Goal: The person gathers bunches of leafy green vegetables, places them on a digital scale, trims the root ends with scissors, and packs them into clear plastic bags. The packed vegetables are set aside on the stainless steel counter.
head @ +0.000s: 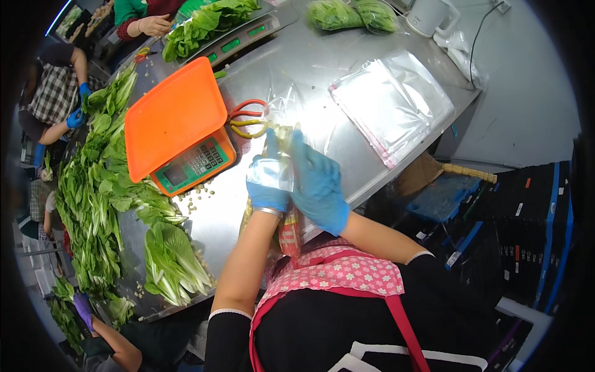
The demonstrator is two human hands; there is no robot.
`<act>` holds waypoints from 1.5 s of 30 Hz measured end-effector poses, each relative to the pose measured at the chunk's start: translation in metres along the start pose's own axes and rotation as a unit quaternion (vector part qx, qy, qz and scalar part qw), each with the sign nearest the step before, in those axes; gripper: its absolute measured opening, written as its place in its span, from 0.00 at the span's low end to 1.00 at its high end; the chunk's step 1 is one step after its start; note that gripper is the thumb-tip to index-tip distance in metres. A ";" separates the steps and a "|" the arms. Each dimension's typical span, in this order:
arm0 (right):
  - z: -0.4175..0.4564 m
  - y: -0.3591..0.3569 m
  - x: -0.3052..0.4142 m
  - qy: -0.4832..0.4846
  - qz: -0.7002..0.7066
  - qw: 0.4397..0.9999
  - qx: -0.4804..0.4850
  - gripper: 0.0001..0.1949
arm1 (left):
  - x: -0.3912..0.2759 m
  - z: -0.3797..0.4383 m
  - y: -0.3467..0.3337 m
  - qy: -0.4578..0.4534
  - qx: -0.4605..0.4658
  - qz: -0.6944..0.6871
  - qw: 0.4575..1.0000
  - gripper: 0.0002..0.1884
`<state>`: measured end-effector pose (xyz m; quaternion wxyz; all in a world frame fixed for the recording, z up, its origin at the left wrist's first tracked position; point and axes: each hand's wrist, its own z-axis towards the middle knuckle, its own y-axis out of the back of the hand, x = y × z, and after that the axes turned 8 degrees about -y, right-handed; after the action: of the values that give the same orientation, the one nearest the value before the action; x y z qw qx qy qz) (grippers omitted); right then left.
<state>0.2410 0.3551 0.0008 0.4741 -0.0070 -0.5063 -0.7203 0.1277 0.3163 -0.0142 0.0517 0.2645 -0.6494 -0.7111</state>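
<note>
Both of my hands wear blue gloves and are close together at the table's near edge. Between them is a clear plastic bag [282, 109] with pale stem ends [281, 132] showing inside. Shiny film lies over the back of my left hand [267, 193], which grips the bag from its left side. My right hand [320, 186] presses along the bag's right side, its fingers pointing away from me. Below the hands, a red and yellow printed wrapping [290, 232] shows against my apron. What the palms cover is hidden.
An orange-trayed scale [176, 121] stands left, with red-handled [246, 109] and yellow-handled [248, 130] tools beside it. Flat clear bags [386, 102] lie right. Leafy greens [88, 200] cover the left side. Co-workers' gloved hands [76, 116] and a bare hand [155, 25] are across the table [260, 60].
</note>
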 end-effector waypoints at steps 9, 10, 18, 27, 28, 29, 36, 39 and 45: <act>0.000 -0.004 0.019 0.185 0.205 0.954 0.114 0.30 | 0.014 0.003 0.001 -0.089 -0.068 -0.114 0.987 0.32; 0.001 0.004 0.004 0.079 0.214 0.967 0.110 0.31 | 0.016 -0.001 0.003 -0.096 -0.098 -0.179 0.974 0.33; -0.059 0.018 0.003 0.061 0.136 0.976 0.161 0.34 | 0.014 0.033 -0.018 -0.069 -0.112 -0.089 0.987 0.35; -0.025 0.026 0.063 0.325 0.185 0.902 0.217 0.29 | -0.001 0.050 -0.028 -0.219 -0.233 -0.055 0.946 0.31; -0.026 0.015 0.054 0.282 0.240 0.894 0.253 0.30 | 0.003 0.052 -0.021 -0.216 -0.233 -0.059 0.946 0.31; -0.019 0.021 0.050 0.276 0.253 0.895 0.242 0.30 | 0.003 0.051 -0.010 -0.207 -0.239 -0.062 0.947 0.31; 0.097 0.070 0.049 0.118 0.488 0.853 0.140 0.19 | -0.004 0.028 0.102 -0.226 0.043 -0.417 0.879 0.19; 0.151 0.102 0.038 0.082 0.519 0.837 0.152 0.12 | -0.040 0.032 0.215 -0.199 0.234 -0.090 0.947 0.18; 0.169 0.109 -0.015 0.078 0.321 0.907 0.263 0.12 | -0.041 -0.012 0.293 -0.233 0.290 -0.179 0.911 0.14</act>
<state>0.2452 0.4850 0.1545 0.7021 0.0117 -0.6091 -0.3685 0.0895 0.2783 0.2767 -0.3080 0.2061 -0.7626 -0.5302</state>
